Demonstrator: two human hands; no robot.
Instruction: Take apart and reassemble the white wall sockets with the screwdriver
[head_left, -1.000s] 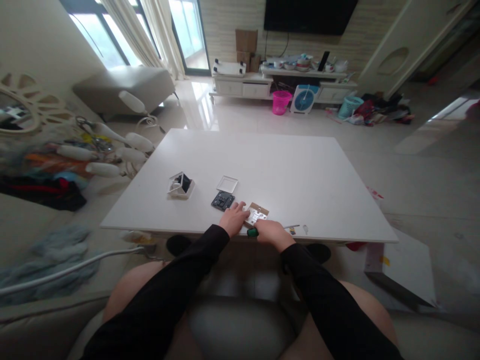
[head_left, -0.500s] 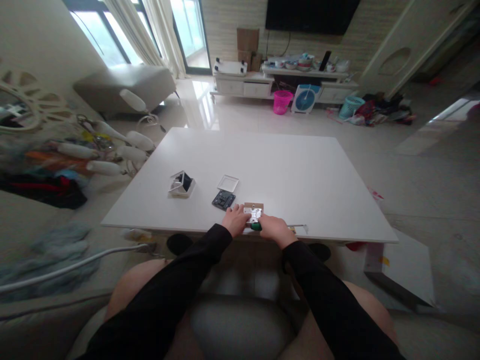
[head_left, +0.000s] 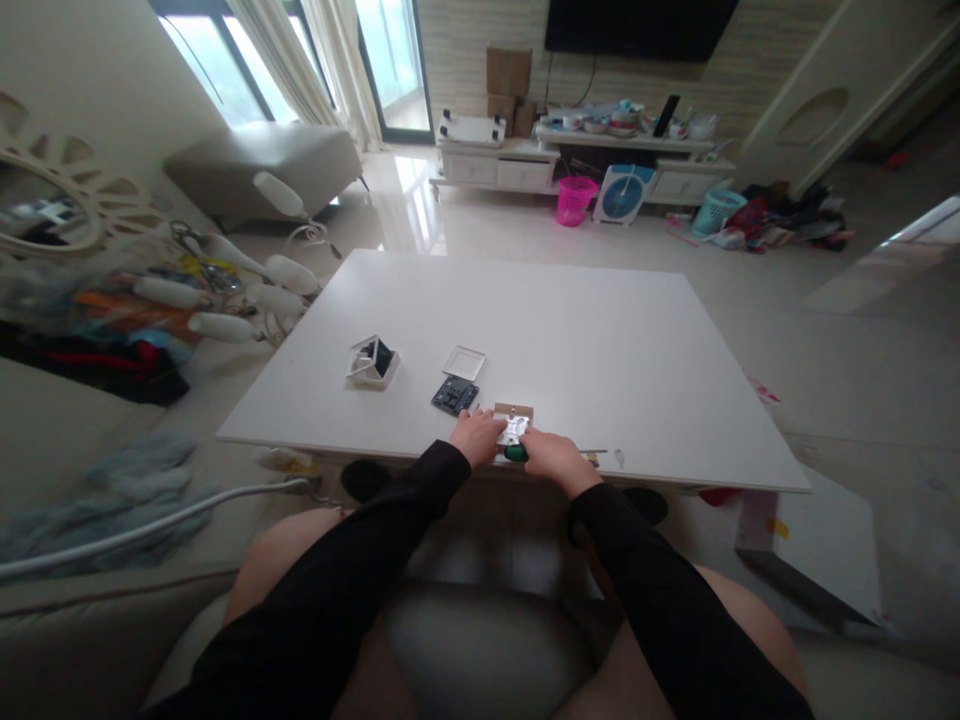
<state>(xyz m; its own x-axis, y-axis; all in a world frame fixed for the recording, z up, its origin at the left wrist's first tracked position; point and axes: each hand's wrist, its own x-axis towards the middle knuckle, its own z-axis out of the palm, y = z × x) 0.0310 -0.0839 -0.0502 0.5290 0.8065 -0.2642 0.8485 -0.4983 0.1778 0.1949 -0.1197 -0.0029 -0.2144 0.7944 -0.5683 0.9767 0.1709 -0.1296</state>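
In the head view, a silvery metal plate (head_left: 514, 429) sits with a brown block (head_left: 514, 408) behind it, near the table's front edge. My left hand (head_left: 478, 436) grips the plate's left side, thumb over its face. A screwdriver with a green handle (head_left: 516, 453) is closed in my right hand (head_left: 559, 461); its thin shaft (head_left: 595, 451) sticks out to the right. The right fingertips touch the plate's right edge. Left of the plate lie a dark square module (head_left: 455, 395) and a clear square frame (head_left: 464, 363).
On the white table (head_left: 570, 330), an opened white switch-like box (head_left: 373, 362) stands farther left. A small pale piece (head_left: 619, 457) lies near the front edge at right. A white branched lamp (head_left: 277, 270) stands beside the table's left edge. A grey box (head_left: 817, 540) is at lower right.
The whole view has shifted slightly right as the head moved. Both hands stay at the metal plate, with only slight finger movement.
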